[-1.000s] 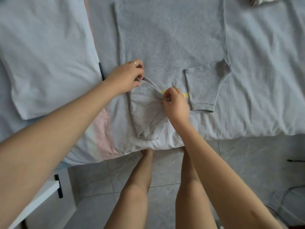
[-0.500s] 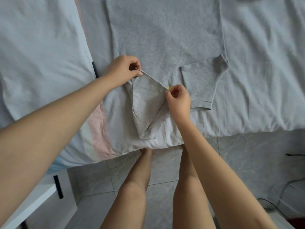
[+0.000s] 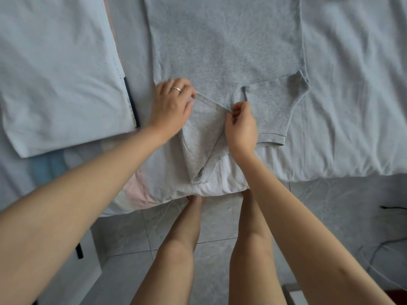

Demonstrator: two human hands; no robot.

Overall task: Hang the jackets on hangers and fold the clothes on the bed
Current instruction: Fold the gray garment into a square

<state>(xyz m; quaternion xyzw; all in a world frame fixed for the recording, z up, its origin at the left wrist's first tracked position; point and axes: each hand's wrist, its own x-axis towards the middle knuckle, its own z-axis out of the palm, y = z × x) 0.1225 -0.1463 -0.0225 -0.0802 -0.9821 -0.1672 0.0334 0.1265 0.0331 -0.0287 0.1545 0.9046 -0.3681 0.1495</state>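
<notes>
A grey T-shirt lies flat on the bed, its neck end toward me. Its right sleeve is folded inward over the body. My left hand, with a ring on one finger, pinches the hem of the left sleeve at one end. My right hand pinches the same hem at the other end. The hem is stretched taut between both hands, and the sleeve is lifted off the sheet, hanging toward the bed's near edge.
A pale pillow lies on the left of the bed. The tiled floor and my bare legs are below the bed edge. A white piece of furniture stands lower left. Cables lie on the floor at right.
Both hands keep their pinch on the left sleeve's hem and have carried it a little up and inward over the shirt. The small yellow print near my right hand is now covered.
</notes>
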